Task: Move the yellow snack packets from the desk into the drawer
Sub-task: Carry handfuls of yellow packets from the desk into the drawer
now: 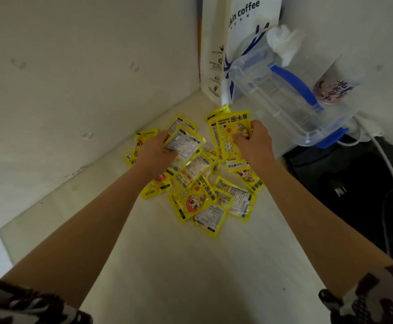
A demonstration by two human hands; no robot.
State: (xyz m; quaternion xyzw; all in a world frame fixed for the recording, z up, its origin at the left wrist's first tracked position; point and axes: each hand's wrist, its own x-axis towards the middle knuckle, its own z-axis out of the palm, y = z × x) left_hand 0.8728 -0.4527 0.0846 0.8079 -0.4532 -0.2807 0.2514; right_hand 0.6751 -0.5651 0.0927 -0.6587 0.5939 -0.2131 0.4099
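Note:
Several yellow packets (192, 199) with a cartoon figure lie in a loose pile on the pale desk (179, 265), near the corner of the walls. My left hand (155, 153) is closed on a few packets (186, 143) turned label side up, at the left of the pile. My right hand (255, 141) grips a small stack of packets (228, 134) held upright at the pile's far right. No drawer is in view.
A white coffee paper bag (232, 43) stands in the corner. A clear plastic box with blue handles (284, 97) sits to the right, with a drink cup (331, 87) behind it. A black surface with white cables (363, 183) is at the right.

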